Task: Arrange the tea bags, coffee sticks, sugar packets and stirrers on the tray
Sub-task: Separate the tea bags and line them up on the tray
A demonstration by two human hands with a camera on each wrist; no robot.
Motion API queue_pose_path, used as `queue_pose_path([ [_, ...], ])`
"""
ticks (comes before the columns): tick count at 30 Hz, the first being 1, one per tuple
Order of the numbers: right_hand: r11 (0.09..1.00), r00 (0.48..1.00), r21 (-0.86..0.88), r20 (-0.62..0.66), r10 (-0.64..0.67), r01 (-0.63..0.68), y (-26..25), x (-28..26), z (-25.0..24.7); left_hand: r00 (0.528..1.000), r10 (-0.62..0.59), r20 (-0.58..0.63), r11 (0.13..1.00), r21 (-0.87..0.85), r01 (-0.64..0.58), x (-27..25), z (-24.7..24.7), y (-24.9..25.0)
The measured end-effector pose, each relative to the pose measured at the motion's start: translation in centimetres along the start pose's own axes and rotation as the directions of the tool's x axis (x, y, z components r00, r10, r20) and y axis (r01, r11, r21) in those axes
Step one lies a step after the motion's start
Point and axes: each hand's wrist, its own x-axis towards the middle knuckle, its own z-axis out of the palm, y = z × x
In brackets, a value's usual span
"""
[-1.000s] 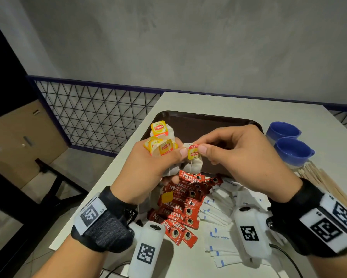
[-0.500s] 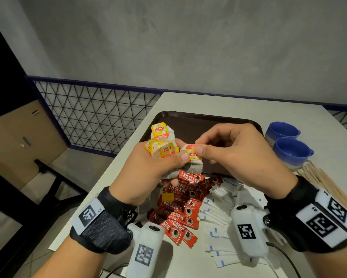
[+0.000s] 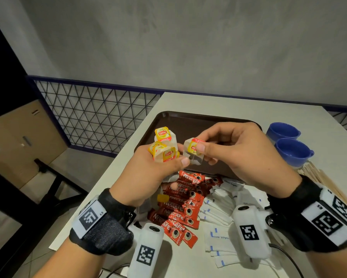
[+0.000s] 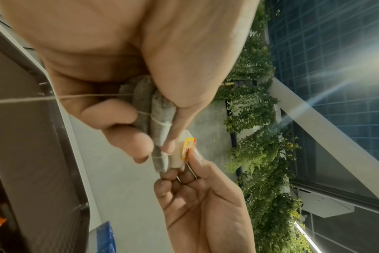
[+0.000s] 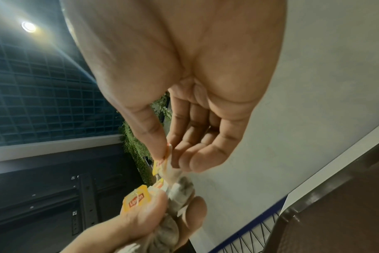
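My left hand [image 3: 164, 163] grips a bunch of tea bags [image 3: 164, 149] with yellow Lipton tags, held up over the near edge of the brown tray [image 3: 188, 121]. My right hand [image 3: 200, 151] pinches one tea bag [image 3: 193, 152] by its tag between thumb and forefinger, right beside the bunch. In the left wrist view the grey tea bags [image 4: 154, 106] sit between my curled fingers, strings trailing. Red coffee sticks [image 3: 180, 201] and white sugar packets [image 3: 218, 213] lie on the table below my hands. Wooden stirrers [image 3: 321, 179] lie at the right.
Two blue cups [image 3: 289, 145] stand right of the tray. The white table [image 3: 228, 103] ends at its left edge beside a black mesh railing [image 3: 92, 115]. A cable [image 3: 289, 255] runs along the table's near edge.
My right hand has lifted its single tea bag slightly and turned it, close against the bunch in my left hand. The left hand has stayed almost still.
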Motion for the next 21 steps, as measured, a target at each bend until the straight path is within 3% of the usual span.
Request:
queue_pose_path([
  [4, 1.000, 1.000, 0.014, -0.008, -0.008, 0.008, 0.06, 0.04, -0.03, 1.000, -0.003, 0.008, 1.000, -0.022, 0.003, -0.02, 0.41, 0.00],
  [16, 0.998, 0.999, 0.063, -0.036, 0.005, -0.002, 0.71, -0.19, -0.42, 0.997, -0.011, 0.078, 0.989, 0.148, -0.001, -0.19, 0.16, 0.19],
  [21, 0.997, 0.998, 0.077, -0.058, 0.012, -0.007, 0.78, -0.31, -0.32, 0.993, -0.035, 0.114, 0.994, 0.106, 0.023, -0.35, 0.42, 0.50],
])
